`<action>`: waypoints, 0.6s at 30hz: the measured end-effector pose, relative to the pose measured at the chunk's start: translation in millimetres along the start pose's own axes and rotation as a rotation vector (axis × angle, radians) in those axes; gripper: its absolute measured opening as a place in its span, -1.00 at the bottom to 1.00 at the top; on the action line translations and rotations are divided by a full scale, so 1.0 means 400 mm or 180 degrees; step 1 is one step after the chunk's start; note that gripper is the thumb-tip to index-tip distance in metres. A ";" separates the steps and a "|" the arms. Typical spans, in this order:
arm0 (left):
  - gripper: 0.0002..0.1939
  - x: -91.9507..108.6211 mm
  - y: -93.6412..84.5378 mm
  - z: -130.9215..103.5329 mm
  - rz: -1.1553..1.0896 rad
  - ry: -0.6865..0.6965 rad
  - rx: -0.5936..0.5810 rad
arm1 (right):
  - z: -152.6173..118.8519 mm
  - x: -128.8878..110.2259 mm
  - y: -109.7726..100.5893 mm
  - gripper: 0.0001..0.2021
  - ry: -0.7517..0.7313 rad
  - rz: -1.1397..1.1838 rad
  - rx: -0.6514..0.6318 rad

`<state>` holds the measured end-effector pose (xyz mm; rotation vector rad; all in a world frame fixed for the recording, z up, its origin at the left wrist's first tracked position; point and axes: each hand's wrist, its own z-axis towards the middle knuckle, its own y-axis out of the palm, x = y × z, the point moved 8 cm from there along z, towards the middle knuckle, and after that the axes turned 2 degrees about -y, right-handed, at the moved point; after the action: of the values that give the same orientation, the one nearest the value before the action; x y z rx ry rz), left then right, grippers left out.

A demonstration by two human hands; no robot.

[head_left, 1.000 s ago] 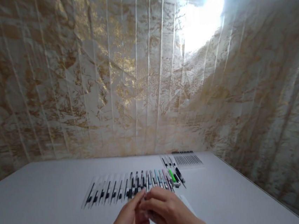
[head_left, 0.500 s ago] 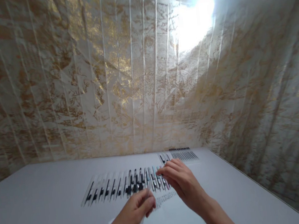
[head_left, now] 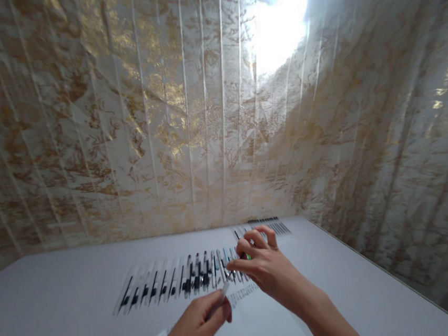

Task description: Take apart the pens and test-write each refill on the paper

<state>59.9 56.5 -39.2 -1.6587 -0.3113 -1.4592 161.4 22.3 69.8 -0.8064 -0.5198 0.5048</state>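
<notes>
A row of pens (head_left: 179,280), black, clear and pastel, lies side by side on a white table (head_left: 61,289). My left hand (head_left: 197,326) is near the front, pinching a thin white pen (head_left: 219,300) that points up to the right. My right hand (head_left: 263,267) reaches over the right end of the row, its fingers curled around a green pen (head_left: 249,256) there, mostly hidden. A second small batch of dark pens or refills (head_left: 279,228) lies further back on the right.
A white sheet of paper (head_left: 244,294) with printed lines lies under my hands. A glossy gold-and-white wall (head_left: 163,115) rises right behind the table, with a bright light glare (head_left: 277,25) at the upper right. The table's right edge (head_left: 377,275) runs diagonally.
My hands have parted: the right one moved forward and right to the end of the pen row and closed on the green pen. The left one stayed back with the white pen.
</notes>
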 end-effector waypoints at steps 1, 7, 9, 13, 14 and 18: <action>-0.66 -0.002 0.000 0.000 0.0022 -0.0005 0.0000 | -0.001 -0.002 0.001 -0.83 -0.0025 -0.0059 -0.0009; -0.59 0.008 -0.004 -0.003 0.0040 -0.0029 -0.0021 | -0.001 0.004 -0.004 -0.85 -0.0038 -0.0208 0.0059; -0.58 0.011 -0.003 -0.004 -0.0016 -0.0032 -0.0025 | 0.001 -0.005 0.006 -0.90 -0.0089 -0.0208 -0.0017; -0.58 -0.001 0.005 -0.004 -0.0404 -0.0065 0.0051 | 0.006 -0.046 0.032 -0.88 -0.0254 -0.0057 -0.0220; -0.57 -0.006 0.008 -0.003 -0.0651 -0.0075 0.0071 | 0.008 -0.056 0.033 -0.83 -0.0288 0.0008 -0.0219; -0.56 -0.033 0.027 0.003 -0.1878 -0.0273 0.0053 | 0.015 -0.060 -0.018 -0.65 -0.0251 0.0271 0.0317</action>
<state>64.3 55.9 -55.7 -1.6966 -0.9185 -1.7974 141.2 6.6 73.2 -0.7175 -0.5303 0.6383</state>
